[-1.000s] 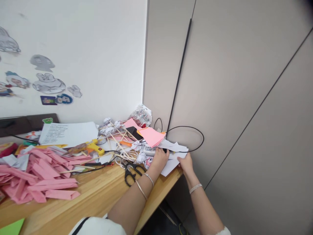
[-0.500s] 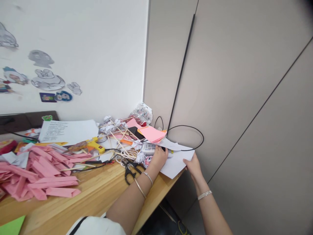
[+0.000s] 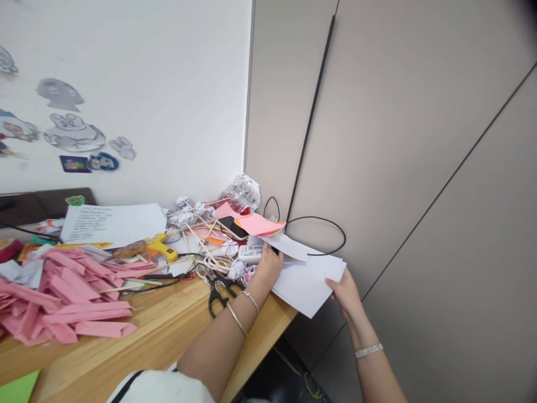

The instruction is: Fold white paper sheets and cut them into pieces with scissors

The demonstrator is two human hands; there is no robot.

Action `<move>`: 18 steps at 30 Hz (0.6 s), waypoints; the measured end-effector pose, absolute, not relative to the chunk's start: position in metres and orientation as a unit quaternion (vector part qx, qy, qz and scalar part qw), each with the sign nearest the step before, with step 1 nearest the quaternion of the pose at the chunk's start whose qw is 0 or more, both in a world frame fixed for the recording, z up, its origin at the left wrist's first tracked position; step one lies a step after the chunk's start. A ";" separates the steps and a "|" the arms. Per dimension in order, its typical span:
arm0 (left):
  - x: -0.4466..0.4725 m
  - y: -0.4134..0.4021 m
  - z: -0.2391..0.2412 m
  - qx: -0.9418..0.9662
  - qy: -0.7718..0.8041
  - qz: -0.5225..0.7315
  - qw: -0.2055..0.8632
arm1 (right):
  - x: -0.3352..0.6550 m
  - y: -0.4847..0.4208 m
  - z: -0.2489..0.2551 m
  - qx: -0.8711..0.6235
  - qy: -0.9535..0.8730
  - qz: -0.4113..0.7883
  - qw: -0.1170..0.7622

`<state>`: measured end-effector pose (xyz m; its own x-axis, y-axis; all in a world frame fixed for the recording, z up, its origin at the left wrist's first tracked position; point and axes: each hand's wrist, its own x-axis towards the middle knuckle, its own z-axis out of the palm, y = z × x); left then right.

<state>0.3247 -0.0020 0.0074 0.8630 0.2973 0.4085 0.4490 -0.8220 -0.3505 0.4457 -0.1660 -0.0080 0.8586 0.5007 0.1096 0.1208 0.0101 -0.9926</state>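
Observation:
My right hand (image 3: 347, 291) grips the right edge of a sheet of white paper (image 3: 308, 279) that juts past the end of the wooden table (image 3: 159, 336). The paper's left end lies under a pile of other sheets and a stack of pink and orange paper (image 3: 258, 224). My left hand (image 3: 267, 267) lies on that pile, fingers curled down on the white scraps beside a small white box (image 3: 250, 253). Black scissors (image 3: 221, 294) lie just left of my left wrist.
A heap of folded pink paper strips (image 3: 62, 296) covers the table's left side. A yellow glue gun (image 3: 161, 247), wooden skewers (image 3: 197, 235), a bead string and a printed sheet (image 3: 111, 223) lie behind it. A black cable (image 3: 323, 235) loops against the grey wall panels.
My right hand has drawn the white sheet out to the right, past the table's end. My left hand has stayed pressed on the pile. The view has shifted slightly.

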 end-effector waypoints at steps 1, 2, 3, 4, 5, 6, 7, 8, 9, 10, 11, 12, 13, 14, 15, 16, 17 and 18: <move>0.324 -0.002 0.008 -0.939 -0.199 -0.170 0.223 | 0.447 -0.169 -0.007 -0.687 -0.227 0.144 0.676; 0.324 -0.002 0.008 -0.938 -0.200 -0.171 0.224 | 0.449 -0.173 -0.007 -0.684 -0.227 0.146 0.678; 0.324 -0.001 0.008 -0.938 -0.201 -0.171 0.225 | 0.451 -0.178 -0.006 -0.682 -0.226 0.147 0.680; 0.324 -0.001 0.008 -0.937 -0.203 -0.173 0.225 | 0.454 -0.184 -0.005 -0.682 -0.224 0.147 0.681; 0.324 -0.001 0.008 -0.937 -0.205 -0.174 0.224 | 0.458 -0.191 -0.003 -0.684 -0.222 0.148 0.680; 0.324 -0.001 0.008 -0.936 -0.208 -0.176 0.223 | 0.461 -0.201 0.000 -0.688 -0.218 0.148 0.676; 0.324 -0.001 0.007 -0.936 -0.210 -0.177 0.222 | 0.465 -0.211 0.003 -0.695 -0.219 0.152 0.668; 0.324 -0.001 0.007 -0.935 -0.213 -0.179 0.220 | 0.469 -0.223 0.008 -0.702 -0.218 0.154 0.660; 0.325 -0.001 0.007 -0.934 -0.216 -0.181 0.219 | 0.472 -0.235 0.014 -0.712 -0.216 0.152 0.651; 0.325 -0.001 0.006 -0.934 -0.218 -0.182 0.218 | 0.475 -0.248 0.021 -0.720 -0.211 0.137 0.647; 0.325 -0.001 0.006 -0.933 -0.220 -0.185 0.216 | 0.476 -0.260 0.030 -0.726 -0.206 0.114 0.645; 0.326 -0.001 0.005 -0.933 -0.222 -0.187 0.212 | 0.477 -0.271 0.039 -0.736 -0.201 0.096 0.639; 0.326 -0.001 0.004 -0.934 -0.222 -0.191 0.207 | 0.477 -0.282 0.049 -0.752 -0.192 0.083 0.625; 0.327 0.000 0.004 -0.934 -0.222 -0.195 0.200 | 0.476 -0.291 0.059 -0.765 -0.182 0.069 0.614; 0.327 0.000 0.003 -0.935 -0.221 -0.198 0.193 | 0.474 -0.299 0.068 -0.775 -0.176 0.065 0.604; 0.327 0.000 0.002 -0.936 -0.219 -0.201 0.186 | 0.471 -0.307 0.076 -0.780 -0.170 0.063 0.599; 0.327 -0.001 0.002 -0.938 -0.219 -0.202 0.180 | 0.468 -0.315 0.082 -0.785 -0.164 0.062 0.595; 0.327 -0.002 0.002 -0.939 -0.219 -0.202 0.174 | 0.465 -0.324 0.086 -0.788 -0.155 0.054 0.594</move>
